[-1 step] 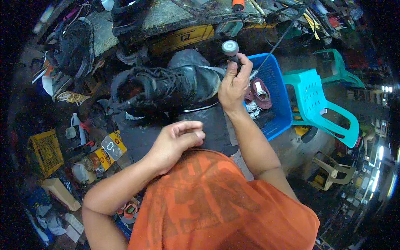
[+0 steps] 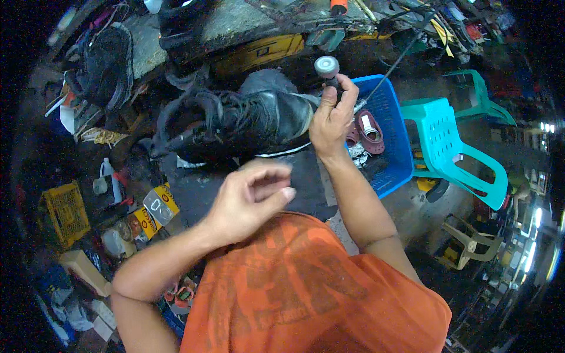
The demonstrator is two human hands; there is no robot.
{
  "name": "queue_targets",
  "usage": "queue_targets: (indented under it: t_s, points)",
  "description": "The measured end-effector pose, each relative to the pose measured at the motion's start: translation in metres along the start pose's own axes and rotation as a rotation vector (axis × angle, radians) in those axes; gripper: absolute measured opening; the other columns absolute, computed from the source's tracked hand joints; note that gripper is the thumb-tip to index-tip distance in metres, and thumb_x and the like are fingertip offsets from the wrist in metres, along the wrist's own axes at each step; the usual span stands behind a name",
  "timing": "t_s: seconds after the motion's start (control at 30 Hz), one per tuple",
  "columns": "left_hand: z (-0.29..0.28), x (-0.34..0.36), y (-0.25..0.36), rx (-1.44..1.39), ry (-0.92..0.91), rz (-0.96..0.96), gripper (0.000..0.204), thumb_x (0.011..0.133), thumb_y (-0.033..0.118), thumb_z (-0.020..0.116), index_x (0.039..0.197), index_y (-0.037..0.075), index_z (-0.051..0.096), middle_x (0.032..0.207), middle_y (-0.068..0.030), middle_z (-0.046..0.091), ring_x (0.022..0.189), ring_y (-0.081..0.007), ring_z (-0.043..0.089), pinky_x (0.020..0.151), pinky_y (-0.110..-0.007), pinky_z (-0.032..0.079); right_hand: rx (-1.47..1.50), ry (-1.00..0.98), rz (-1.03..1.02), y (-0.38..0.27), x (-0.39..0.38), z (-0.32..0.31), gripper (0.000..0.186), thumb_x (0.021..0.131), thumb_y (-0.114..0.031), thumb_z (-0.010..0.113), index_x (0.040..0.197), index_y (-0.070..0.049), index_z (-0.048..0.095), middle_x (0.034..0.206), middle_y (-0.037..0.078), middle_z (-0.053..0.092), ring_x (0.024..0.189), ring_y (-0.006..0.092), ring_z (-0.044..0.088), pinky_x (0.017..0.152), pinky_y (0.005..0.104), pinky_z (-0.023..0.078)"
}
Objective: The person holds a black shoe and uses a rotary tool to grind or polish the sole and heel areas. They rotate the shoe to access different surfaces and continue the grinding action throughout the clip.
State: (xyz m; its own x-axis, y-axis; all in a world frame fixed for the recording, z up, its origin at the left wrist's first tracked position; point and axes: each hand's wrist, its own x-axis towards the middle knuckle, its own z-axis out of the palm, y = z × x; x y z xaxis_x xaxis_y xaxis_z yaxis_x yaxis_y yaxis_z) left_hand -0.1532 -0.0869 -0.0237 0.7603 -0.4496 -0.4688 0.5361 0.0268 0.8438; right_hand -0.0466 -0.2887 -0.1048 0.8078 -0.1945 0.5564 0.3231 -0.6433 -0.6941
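your right hand is clenched around a small round-headed grey tool, its head poking up above your fingers, pressed against the toe of the black leather lace-up shoe on your lap. your left hand hovers just below the shoe, fingers loosely curled, holding nothing. a blue plastic basket sits just right of your right hand.

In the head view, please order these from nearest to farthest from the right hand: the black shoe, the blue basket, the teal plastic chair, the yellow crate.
From the right hand, which grips a small rotary tool:
1. Black shoe, just to its left, at the fingers.
2. Blue basket, just to its right, behind the hand.
3. Teal plastic chair, farther right.
4. Yellow crate, far left.
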Motion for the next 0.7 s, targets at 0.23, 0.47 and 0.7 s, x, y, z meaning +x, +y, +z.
queue_targets:
  t_s: [0.23, 0.47, 0.7]
  points:
    - [-0.061, 0.132, 0.098, 1.810, -0.252, -0.098, 0.149, 0.052, 0.068, 0.097, 0.163, 0.001, 0.025, 0.136, -0.0293, 0.067, 0.129, -0.0388, 0.066, 0.109, -0.047, 0.053, 0.050, 0.038, -0.061, 0.000, 0.023, 0.013, 0.043, 0.116, -0.037, 0.045, 0.132, 0.002, 0.051, 0.114, 0.018, 0.062, 0.102, 0.0261, 0.062, 0.093, 0.0412, 0.049]
    - [-0.096, 0.178, 0.118, 1.369, -0.579, -0.159, 0.155, 0.059, 0.088, 0.083, 0.162, -0.010, 0.022, 0.155, -0.0340, 0.050, 0.144, -0.0435, 0.051, 0.121, -0.045, 0.041, 0.083, 0.032, -0.114, 0.007, 0.059, 0.029, 0.038, 0.115, -0.033, 0.049, 0.132, 0.001, 0.052, 0.113, 0.018, 0.064, 0.101, 0.0265, 0.065, 0.093, 0.0412, 0.051]
    - [-0.107, 0.132, 0.079, 1.177, -0.368, -0.420, 0.149, 0.077, 0.097, 0.058, 0.160, -0.019, 0.014, 0.158, -0.0417, 0.039, 0.150, -0.0469, 0.043, 0.124, -0.045, 0.037, 0.106, -0.012, -0.243, 0.016, 0.081, 0.059, 0.034, 0.112, -0.032, 0.053, 0.129, -0.004, 0.060, 0.117, 0.021, 0.065, 0.110, 0.0440, 0.064, 0.094, 0.0510, 0.050]
